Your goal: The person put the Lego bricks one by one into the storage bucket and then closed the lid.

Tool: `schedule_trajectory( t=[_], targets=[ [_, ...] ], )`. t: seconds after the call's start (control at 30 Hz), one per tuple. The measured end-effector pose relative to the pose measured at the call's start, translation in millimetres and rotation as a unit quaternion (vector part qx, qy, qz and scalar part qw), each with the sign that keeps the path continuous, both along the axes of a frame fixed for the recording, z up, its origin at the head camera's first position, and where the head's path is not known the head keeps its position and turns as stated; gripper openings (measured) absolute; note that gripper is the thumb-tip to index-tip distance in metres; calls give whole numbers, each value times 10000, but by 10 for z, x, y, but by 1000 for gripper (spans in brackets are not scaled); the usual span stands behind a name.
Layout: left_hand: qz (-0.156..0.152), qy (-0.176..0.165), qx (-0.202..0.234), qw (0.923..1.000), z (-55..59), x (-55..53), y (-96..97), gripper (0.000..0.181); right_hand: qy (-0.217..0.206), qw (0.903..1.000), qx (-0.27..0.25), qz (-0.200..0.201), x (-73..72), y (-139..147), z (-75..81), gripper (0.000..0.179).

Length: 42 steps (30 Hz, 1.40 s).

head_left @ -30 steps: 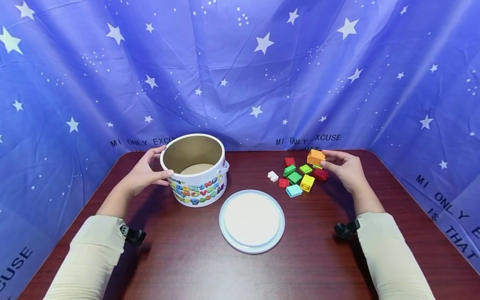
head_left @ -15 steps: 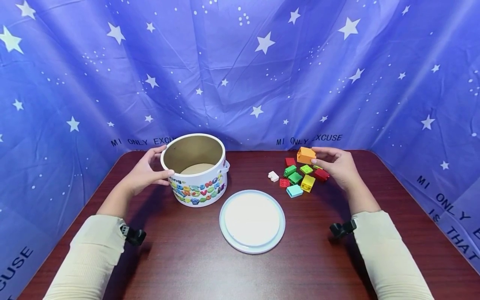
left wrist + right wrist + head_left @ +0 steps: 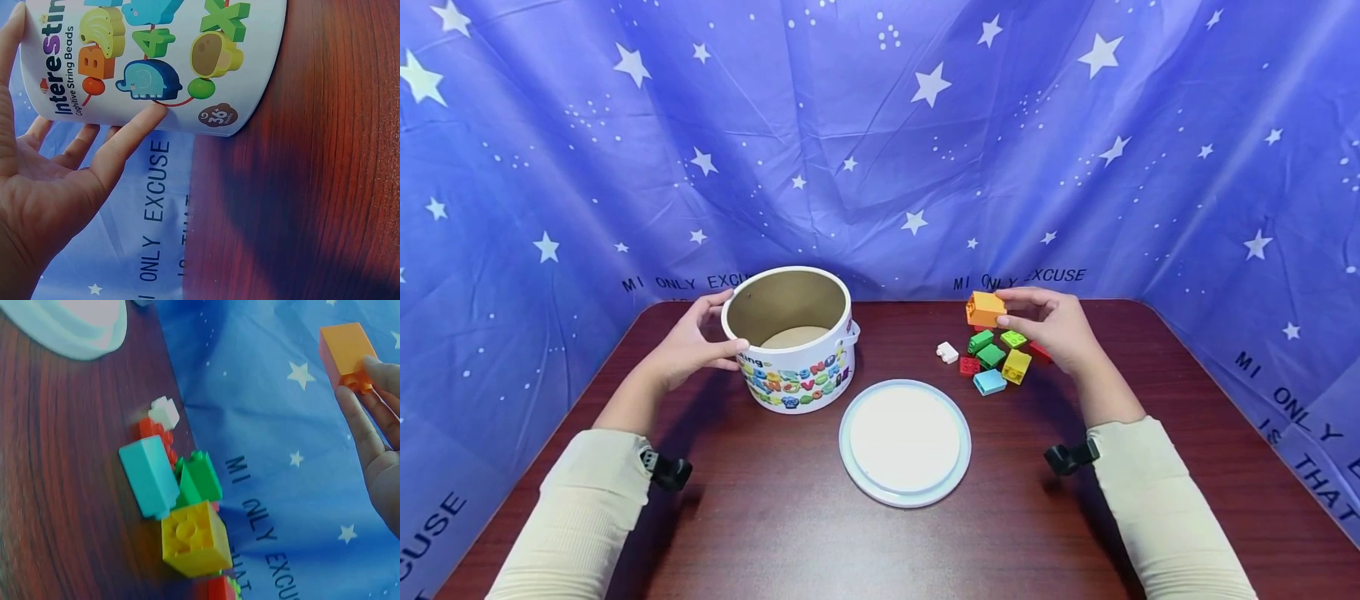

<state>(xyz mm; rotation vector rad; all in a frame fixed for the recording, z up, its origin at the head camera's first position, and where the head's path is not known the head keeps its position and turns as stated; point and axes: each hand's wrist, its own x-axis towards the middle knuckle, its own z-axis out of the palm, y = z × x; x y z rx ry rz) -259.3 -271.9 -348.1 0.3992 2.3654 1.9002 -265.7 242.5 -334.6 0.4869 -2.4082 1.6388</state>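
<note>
A white bucket (image 3: 808, 379) with colourful printed letters stands uncovered, and its visible inside holds nothing. My left hand (image 3: 685, 350) holds it by its left side, thumb at the near rim; fingertips touch the printed wall (image 3: 69, 56) in the left wrist view. Above the far right of the table, my right hand (image 3: 1048, 333) pinches an orange toy block (image 3: 985, 309) between thumb and fingers. In the right wrist view the block (image 3: 347, 350) shows studs facing the hand. Below it lie several loose blocks, among them yellow (image 3: 1016, 367), light blue (image 3: 989, 382), green (image 3: 990, 357) and white (image 3: 947, 353).
A round white lid (image 3: 905, 442) lies on the dark red wooden table (image 3: 760, 517), between the bucket and the blocks. A blue starry curtain (image 3: 865, 150) hangs behind the table's far edge and along both sides.
My right hand has carried the orange block leftward over the pile, uncovering a dark red block partly and passing over the red one at the back. My left hand and the bucket stay put.
</note>
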Motion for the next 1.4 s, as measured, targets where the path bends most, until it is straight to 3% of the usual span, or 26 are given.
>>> schedule_trajectory(
  t=[0.53, 0.9, 1.4],
  targets=[
    [7, -71, 51, 10000, 5, -1, 6, 88, 39, 9968, -414, 682, 11, -302, 156, 40],
    [-1, -87, 43, 10000, 20, 12, 5, 89, -43, 9980, -87, 622, -26, -479, 219, 39],
    [6, -86, 42, 10000, 20, 9, 6, 88, 41, 9962, 51, 863, -86, -743, 304, 38]
  ],
)
